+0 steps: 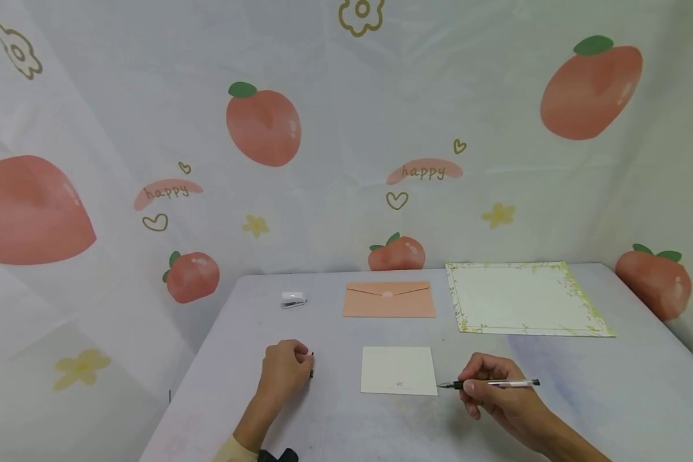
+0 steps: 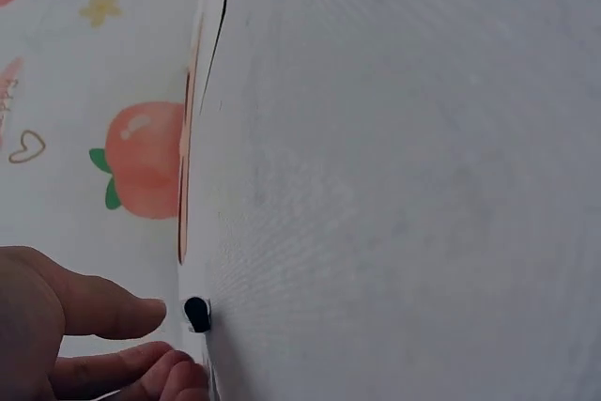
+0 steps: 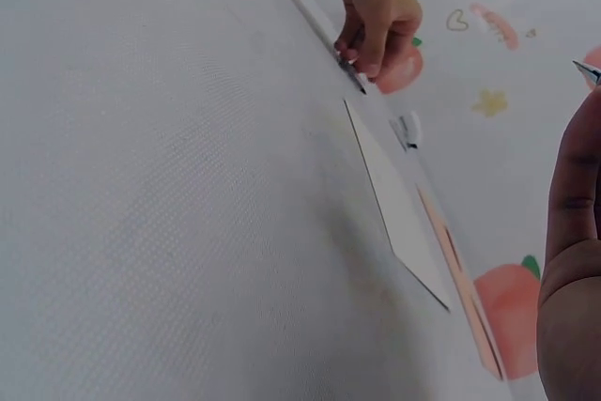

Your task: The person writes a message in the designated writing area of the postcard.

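Note:
In the head view my right hand (image 1: 499, 398) grips a clear pen (image 1: 505, 384) with a black grip section, its tip pointing left beside the corner of a small white card (image 1: 398, 369). The right wrist view catches only the pen's tip (image 3: 586, 72) past the fingers. Left of the card, my left hand (image 1: 285, 366) is low over the table beside a small slim black pen cap (image 1: 311, 374). The left wrist view shows a gap between the thumb (image 2: 131, 312) and that cap's black end (image 2: 197, 315). Part of the cap is hidden behind the fingertips.
A peach envelope (image 1: 388, 308) lies behind the card. To its left stands a small white stapler (image 1: 292, 299). At the back right is a large sheet with a floral border (image 1: 520, 298). A fruit-printed cloth (image 1: 323, 212) hangs behind the table (image 1: 393, 430).

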Demonstrator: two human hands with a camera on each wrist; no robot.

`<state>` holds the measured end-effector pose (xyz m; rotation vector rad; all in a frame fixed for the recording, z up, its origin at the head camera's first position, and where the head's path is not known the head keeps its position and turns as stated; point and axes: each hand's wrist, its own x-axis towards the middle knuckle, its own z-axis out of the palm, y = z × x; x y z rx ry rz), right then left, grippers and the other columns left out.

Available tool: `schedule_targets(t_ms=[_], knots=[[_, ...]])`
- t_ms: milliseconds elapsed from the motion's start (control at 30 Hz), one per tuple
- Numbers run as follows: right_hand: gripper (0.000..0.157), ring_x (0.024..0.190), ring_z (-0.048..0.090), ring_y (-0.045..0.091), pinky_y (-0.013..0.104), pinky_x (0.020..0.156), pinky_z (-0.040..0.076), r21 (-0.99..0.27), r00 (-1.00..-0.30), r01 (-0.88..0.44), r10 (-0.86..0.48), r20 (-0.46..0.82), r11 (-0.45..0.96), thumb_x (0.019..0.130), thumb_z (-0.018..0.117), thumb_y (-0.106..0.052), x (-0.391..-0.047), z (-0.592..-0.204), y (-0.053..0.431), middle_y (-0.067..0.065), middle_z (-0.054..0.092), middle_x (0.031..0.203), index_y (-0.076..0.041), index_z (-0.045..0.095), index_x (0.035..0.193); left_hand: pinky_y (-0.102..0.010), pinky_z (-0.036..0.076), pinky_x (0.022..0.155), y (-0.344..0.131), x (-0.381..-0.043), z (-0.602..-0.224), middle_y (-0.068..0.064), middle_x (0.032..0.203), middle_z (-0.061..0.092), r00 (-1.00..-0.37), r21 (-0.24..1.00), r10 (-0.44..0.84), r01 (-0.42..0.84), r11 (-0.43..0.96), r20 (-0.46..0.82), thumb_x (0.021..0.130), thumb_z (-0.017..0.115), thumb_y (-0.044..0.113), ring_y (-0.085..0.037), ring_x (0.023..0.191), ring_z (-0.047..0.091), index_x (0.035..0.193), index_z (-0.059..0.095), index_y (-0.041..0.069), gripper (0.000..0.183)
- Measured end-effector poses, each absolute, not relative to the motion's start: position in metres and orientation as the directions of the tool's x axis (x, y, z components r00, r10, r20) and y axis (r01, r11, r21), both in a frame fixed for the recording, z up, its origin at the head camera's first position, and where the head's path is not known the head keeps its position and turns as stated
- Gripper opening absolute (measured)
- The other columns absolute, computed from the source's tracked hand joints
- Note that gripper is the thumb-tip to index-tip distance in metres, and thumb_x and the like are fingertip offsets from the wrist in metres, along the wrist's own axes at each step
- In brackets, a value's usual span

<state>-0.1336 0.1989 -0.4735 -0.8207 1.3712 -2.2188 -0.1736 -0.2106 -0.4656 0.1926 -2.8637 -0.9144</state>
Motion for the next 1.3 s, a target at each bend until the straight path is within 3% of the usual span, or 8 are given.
schedule_targets(t_ms=[267,433,600,767,900,1067,1300], knots=[[0.039,0.079,0.068,0.013,0.024,0.074,0.061,-0.896,-0.743,-0.006,-0.598,0.301,-0.443,0.107,0.037,0.016,-0.137,-0.471,0.201,0.0,0.078,0.1,-0.005,0.068,0.116,-0.032,0.064,0.074,-0.205,-0.167,-0.459,-0.009,0.099,0.081,-0.966,0.586,-0.059,0.104,0.803,0.253,0.091,0.087,0.008,-0.015,0.084,0.072,0.114,0.08,0.001,0.025],[0.038,0.073,0.063,0.02,0.027,0.07,0.059,-0.9,-0.748,-0.055,-0.579,0.324,-0.431,0.107,0.037,0.017,-0.142,-0.465,0.198,-0.001,0.077,0.097,-0.004,0.067,0.115,-0.041,0.067,0.087,-0.196,-0.164,-0.451,-0.014,0.115,0.082,-0.94,0.61,0.078,0.277,0.742,0.332,0.092,0.086,0.005,-0.026,0.096,0.079,0.119,0.079,0.002,0.028],[0.033,0.072,0.063,0.019,0.028,0.069,0.058,-0.91,-0.766,-0.098,-0.552,0.328,-0.404,0.107,0.04,0.016,-0.146,-0.456,0.192,-0.001,0.074,0.093,-0.004,0.067,0.113,-0.047,0.066,0.094,-0.188,-0.164,-0.45,-0.015,0.123,0.081,-0.916,0.614,0.204,0.386,0.688,0.346,0.091,0.087,0.005,-0.032,0.107,0.078,0.125,0.077,0.003,0.035],[0.026,0.074,0.065,0.012,0.025,0.067,0.059,-0.926,-0.807,-0.122,-0.507,0.302,-0.357,0.108,0.045,0.012,-0.151,-0.45,0.182,-0.004,0.072,0.089,-0.005,0.065,0.112,-0.048,0.064,0.102,-0.18,-0.169,-0.452,-0.013,0.131,0.079,-0.863,0.537,0.369,0.503,0.677,0.344,0.091,0.089,0.009,-0.03,0.12,0.077,0.132,0.074,0.0,0.044],[0.022,0.072,0.062,0.013,0.026,0.063,0.058,-0.932,-0.821,-0.166,-0.479,0.312,-0.322,0.109,0.048,0.01,-0.156,-0.447,0.172,-0.004,0.07,0.088,-0.005,0.064,0.112,-0.049,0.06,0.11,-0.173,-0.173,-0.452,-0.012,0.138,0.076,-0.832,0.473,0.47,0.555,0.685,0.295,0.092,0.089,0.015,-0.029,0.13,0.073,0.137,0.071,-0.001,0.05],[0.018,0.068,0.06,0.016,0.028,0.059,0.056,-0.933,-0.829,-0.231,-0.446,0.337,-0.275,0.107,0.052,0.011,-0.163,-0.445,0.162,-0.004,0.069,0.085,-0.003,0.063,0.109,-0.051,0.053,0.118,-0.165,-0.176,-0.453,-0.01,0.151,0.069,-0.842,0.405,0.525,0.526,0.748,0.125,0.094,0.088,0.023,-0.03,0.143,0.064,0.143,0.07,0.004,0.056],[0.009,0.064,0.06,0.018,0.032,0.058,0.057,-0.926,-0.839,-0.325,-0.394,0.375,-0.191,0.101,0.059,0.013,-0.179,-0.443,0.146,-0.002,0.067,0.083,0.007,0.059,0.108,-0.049,0.048,0.123,-0.161,-0.183,-0.456,-0.013,0.153,0.067,-0.818,0.363,0.575,0.54,0.76,0.014,0.091,0.088,0.022,-0.033,0.145,0.06,0.138,0.072,0.002,0.054]])
